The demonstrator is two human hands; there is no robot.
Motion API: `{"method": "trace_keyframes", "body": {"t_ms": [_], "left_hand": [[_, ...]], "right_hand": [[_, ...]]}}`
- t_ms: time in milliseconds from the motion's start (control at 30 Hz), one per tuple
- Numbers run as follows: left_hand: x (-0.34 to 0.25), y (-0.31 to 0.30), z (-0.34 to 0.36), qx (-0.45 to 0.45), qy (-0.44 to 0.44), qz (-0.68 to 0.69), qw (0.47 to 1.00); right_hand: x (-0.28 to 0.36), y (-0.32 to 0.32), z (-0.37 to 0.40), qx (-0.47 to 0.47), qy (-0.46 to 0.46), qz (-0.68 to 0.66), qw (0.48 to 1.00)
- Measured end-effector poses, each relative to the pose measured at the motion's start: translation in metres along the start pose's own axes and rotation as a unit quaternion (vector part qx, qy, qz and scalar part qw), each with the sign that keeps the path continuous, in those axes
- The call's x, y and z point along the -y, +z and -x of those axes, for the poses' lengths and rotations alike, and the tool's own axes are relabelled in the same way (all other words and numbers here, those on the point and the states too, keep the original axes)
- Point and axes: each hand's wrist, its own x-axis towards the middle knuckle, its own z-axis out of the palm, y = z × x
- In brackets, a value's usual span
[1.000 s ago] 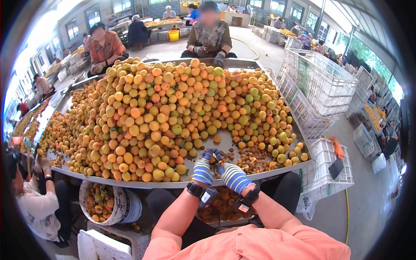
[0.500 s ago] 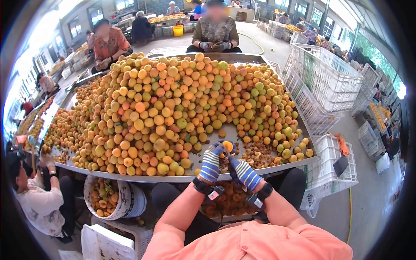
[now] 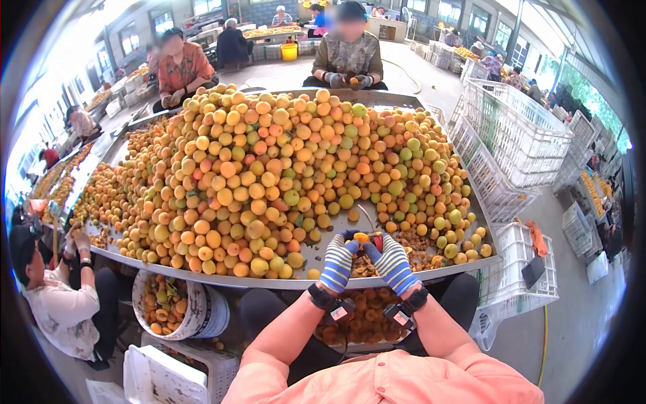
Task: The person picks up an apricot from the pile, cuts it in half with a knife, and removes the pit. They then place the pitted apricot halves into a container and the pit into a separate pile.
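Both my hands, in blue-and-white striped gloves, meet over the near edge of the metal table. My left hand is closed around an orange apricot, held at the fingertips. My right hand is closed on a knife with a red grip, its thin curved blade pointing up and away from me. Whole apricots are heaped high in front of my hands. Brown pits and scraps lie just right of my fingers. Below my wrists are opened apricots, partly hidden by my arms.
A white bucket of apricot pieces stands at lower left, beside a white crate. Stacked white crates rise at the right. Two people sit across the table, and another person works at my left.
My right hand has turned, and the knife blade now points up and away instead of lying over the apricot. The whole view has shifted slightly.
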Motion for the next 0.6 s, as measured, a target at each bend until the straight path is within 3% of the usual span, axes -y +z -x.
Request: {"method": "trace_keyframes", "body": {"t_ms": [133, 267, 367, 500, 533, 600], "left_hand": [[-0.027, 0.017, 0.017, 0.016, 0.053, -0.059, 0.997], [-0.020, 0.013, 0.013, 0.030, 0.016, -0.052, 0.998], [-0.001, -0.002, 0.003, 0.057, -0.021, 0.001, 0.998], [-0.018, 0.005, 0.003, 0.050, 0.040, 0.312, 0.948], [-0.020, 0.004, 0.003, 0.051, 0.056, 0.295, 0.953], [-0.015, 0.003, 0.004, 0.050, 0.056, 0.270, 0.960]], "right_hand": [[0.004, 0.002, -0.005, -0.023, -0.036, 0.044, 0.998], [0.004, 0.007, -0.007, -0.087, -0.029, 0.087, 0.992], [-0.002, 0.009, -0.008, -0.085, -0.090, 0.110, 0.986], [0.007, 0.005, -0.011, -0.047, -0.043, 0.042, 0.997], [0.013, 0.005, -0.010, -0.015, -0.014, 0.036, 0.999], [0.004, 0.018, -0.006, -0.009, -0.040, -0.008, 0.999]]}}
